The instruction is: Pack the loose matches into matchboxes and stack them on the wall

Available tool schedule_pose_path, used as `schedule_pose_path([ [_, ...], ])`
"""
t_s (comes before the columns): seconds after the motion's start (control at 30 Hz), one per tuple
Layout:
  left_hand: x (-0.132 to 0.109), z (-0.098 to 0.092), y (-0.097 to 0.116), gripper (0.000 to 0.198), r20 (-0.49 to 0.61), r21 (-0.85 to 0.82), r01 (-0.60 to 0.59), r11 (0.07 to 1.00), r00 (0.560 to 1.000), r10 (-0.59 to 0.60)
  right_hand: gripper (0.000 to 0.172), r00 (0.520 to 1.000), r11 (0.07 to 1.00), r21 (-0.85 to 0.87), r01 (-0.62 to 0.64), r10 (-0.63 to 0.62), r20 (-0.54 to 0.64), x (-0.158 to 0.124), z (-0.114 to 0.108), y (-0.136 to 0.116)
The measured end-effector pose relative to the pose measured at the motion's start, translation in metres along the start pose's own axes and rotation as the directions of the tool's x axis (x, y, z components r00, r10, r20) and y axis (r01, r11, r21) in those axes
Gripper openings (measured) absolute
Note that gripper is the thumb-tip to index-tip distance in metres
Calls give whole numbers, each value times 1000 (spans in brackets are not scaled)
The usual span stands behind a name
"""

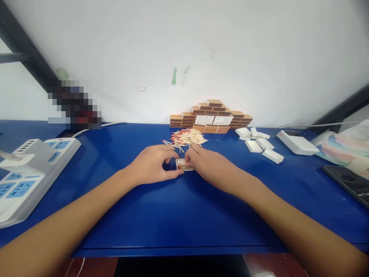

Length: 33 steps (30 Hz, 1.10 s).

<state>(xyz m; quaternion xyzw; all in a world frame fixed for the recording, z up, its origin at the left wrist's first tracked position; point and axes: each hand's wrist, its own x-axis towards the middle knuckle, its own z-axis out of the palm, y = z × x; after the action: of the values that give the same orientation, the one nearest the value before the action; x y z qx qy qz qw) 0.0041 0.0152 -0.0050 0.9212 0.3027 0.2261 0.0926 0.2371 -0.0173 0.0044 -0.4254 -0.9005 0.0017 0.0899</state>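
Note:
A small white matchbox tray [177, 164] rests on the blue table in front of me, with a few red-tipped matchsticks [181, 166] inside. My left hand [152, 163] curves around its left end, thumb at the near side and fingertip at the far side. Over the right part of the tray, my right hand [203, 163] is closed in a pinch on matchsticks, its fingers hiding much of them. Just beyond both hands lies a loose heap of matchsticks [188, 137], many with red heads toward the left.
Brown matchboxes [213, 109] are stacked against the wall. Several white matchbox trays [263, 144] lie to the right, near a white device [296, 142], a phone [346, 181] and a plastic bag [340, 144]. A large power strip [37, 181] sits on the left of the table [173, 219].

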Motion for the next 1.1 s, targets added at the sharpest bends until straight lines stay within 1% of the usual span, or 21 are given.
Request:
schedule_pose_path([
  [0.07,1,-1,-2,30,-9,4,2,1000,1000,-2,8,999,997,76,-15,18,-38,0,-5,9],
  [0.1,1,-2,-4,29,-18,6,5,1000,1000,-5,9,996,994,105,-43,51,-71,1,-7,15],
  [0.17,2,-3,-7,29,-51,6,24,1000,998,-23,16,976,981,131,-146,164,-143,2,-12,27],
  [0.23,2,-6,-8,29,-80,-1,44,999,996,-44,25,937,951,146,-274,298,-181,4,-13,36],
  [0.3,3,-8,-8,29,-72,-12,40,999,997,-41,31,903,909,197,-367,399,-160,8,-9,40],
  [0.37,3,-10,-9,30,-57,-13,32,999,998,-32,32,885,880,245,-407,446,-131,12,-1,40],
  [0.4,4,-11,-10,30,-63,-5,37,999,997,-37,31,883,877,252,-409,450,-131,14,2,39],
  [0.47,4,-13,-14,32,-94,27,62,998,994,-59,24,906,904,231,-359,397,-145,18,9,41],
  [0.53,3,-13,-18,34,-105,59,69,996,993,-63,16,951,948,200,-248,277,-137,22,12,46],
  [0.6,3,-12,-19,35,-82,72,53,996,996,-48,19,982,972,189,-141,161,-94,24,13,53],
  [0.67,2,-10,-19,34,-56,65,40,997,998,-36,18,993,976,193,-98,109,-48,25,11,60],
  [0.83,2,-10,-16,32,-58,57,50,997,997,-46,10,994,975,197,-106,106,10,24,4,63],
  [0.97,2,-12,-18,33,-64,81,40,996,997,-35,11,994,979,174,-107,104,27,21,2,64],
  [1.1,2,-12,-19,35,-71,84,45,995,997,-39,15,991,981,144,-133,128,38,15,1,63],
])
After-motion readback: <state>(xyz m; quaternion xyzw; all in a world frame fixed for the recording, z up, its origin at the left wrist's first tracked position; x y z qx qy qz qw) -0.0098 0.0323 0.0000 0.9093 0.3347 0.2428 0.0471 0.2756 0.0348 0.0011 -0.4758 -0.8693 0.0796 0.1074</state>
